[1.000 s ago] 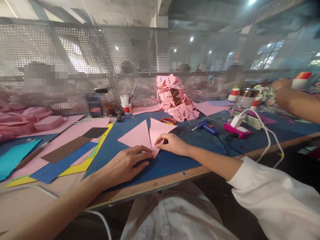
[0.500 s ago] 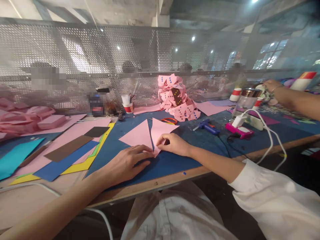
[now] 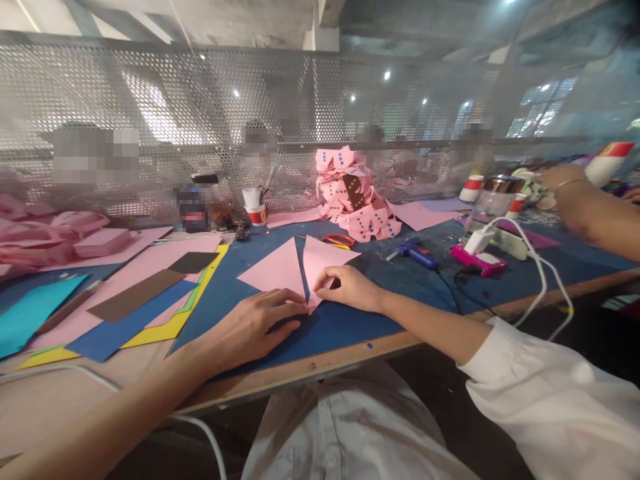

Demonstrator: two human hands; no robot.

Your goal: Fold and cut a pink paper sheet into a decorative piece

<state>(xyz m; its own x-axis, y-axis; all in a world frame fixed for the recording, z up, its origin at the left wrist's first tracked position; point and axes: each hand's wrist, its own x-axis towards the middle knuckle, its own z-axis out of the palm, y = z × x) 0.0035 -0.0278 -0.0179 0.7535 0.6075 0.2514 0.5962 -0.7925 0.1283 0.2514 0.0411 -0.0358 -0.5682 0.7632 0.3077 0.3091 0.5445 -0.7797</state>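
1. Blue, flat-topped table surface (image 3: 350,328): it carries the paper, set back from its near wooden edge.
2. Pink, angular paper pieces, left (image 3: 274,268) and right (image 3: 327,253): their lower tips point toward that edge; whether they join there is hidden.
3. Left hand (image 3: 260,321): flattened, fingertips on the lower tips.
4. Right hand (image 3: 354,289): fingers curled at the right piece; I cannot tell whether they pinch.
5. Narrow gap between pieces: probably alignment in hand; next calls for steady left pressure, small right-hand adjustment.
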